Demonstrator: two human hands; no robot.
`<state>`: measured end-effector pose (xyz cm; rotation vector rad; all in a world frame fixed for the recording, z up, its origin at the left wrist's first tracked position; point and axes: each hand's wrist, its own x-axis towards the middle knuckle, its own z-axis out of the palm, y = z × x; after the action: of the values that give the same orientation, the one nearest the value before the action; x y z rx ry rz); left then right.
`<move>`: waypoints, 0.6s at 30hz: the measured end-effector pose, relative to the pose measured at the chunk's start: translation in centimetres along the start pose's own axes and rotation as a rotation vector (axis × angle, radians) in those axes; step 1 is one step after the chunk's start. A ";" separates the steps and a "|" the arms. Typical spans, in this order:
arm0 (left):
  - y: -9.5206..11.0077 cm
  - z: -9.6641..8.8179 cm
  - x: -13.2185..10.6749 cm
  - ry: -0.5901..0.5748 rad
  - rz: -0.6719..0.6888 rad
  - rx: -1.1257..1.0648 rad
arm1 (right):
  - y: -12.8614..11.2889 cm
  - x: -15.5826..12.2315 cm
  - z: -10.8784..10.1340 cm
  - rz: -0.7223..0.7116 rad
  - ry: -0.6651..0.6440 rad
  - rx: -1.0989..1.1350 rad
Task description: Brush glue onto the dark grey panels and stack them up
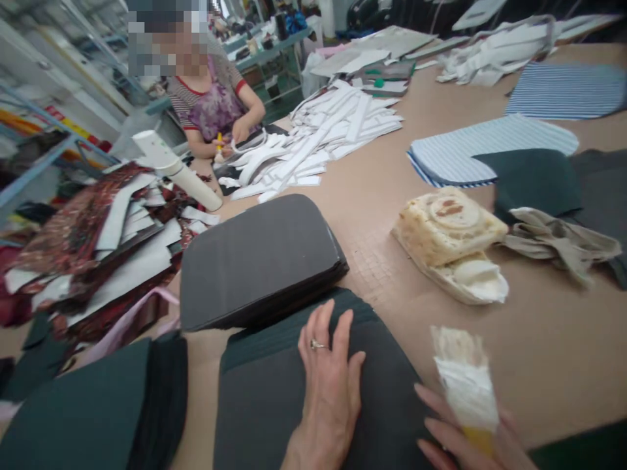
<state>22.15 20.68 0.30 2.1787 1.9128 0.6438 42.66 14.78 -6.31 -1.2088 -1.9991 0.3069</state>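
Observation:
My left hand [330, 385], with a ring on one finger, lies on a fanned stack of dark grey and green sheets [259, 398], its fingers apart. At the lower right my right hand [470, 437] holds a brush [465, 378] with pale bristles, a white wrapped neck and a yellow handle. Some of its fingers reach out by the stack's right edge. Just behind stands a neat pile of dark grey rounded panels [259, 261]. To the right is a glue-crusted, cream-coloured container [448, 228] with a white lump at its front.
Another stack of dark green pieces [78, 405] lies at the lower left. Beyond it are patterned scraps [83, 241] and a white tubular device [179, 171]. A co-worker [210, 98] handles white strips [333, 130] across the table. Striped pieces [490, 147] and a crumpled cloth [558, 238] lie right.

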 end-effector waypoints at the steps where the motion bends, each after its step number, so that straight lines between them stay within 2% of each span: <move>1: 0.2 -0.8 -0.7 -0.007 0.009 -0.017 | -0.3 1.0 0.3 -0.047 -0.014 0.016; 5: -0.9 -4.0 -4.9 0.010 -0.025 -0.057 | -3.1 4.9 3.1 -0.188 -0.107 0.077; 7: -2.6 -5.2 -7.7 0.047 -0.063 -0.051 | -4.5 6.2 4.6 -0.253 -0.185 0.087; 9: -4.8 -6.4 -10.4 0.082 -0.159 -0.036 | -5.2 6.6 5.8 -0.338 -0.258 0.060; 11: -7.1 -7.4 -12.8 0.122 -0.349 -0.028 | -4.9 6.0 6.4 -0.397 -0.310 0.013; 14: -10.4 -8.4 -15.1 0.176 -0.644 -0.082 | -3.1 3.8 7.0 -0.382 -0.324 -0.053; 16: -12.1 -8.5 -15.7 0.193 -0.728 -0.137 | -1.8 2.4 7.3 -0.368 -0.294 -0.099; 18: -13.2 -8.1 -15.8 0.197 -0.735 -0.185 | -0.9 1.5 7.5 -0.375 -0.290 -0.149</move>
<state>5.50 6.23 -1.08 1.1911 2.4099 0.8477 36.32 16.91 -10.16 -0.8866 -2.4870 0.1518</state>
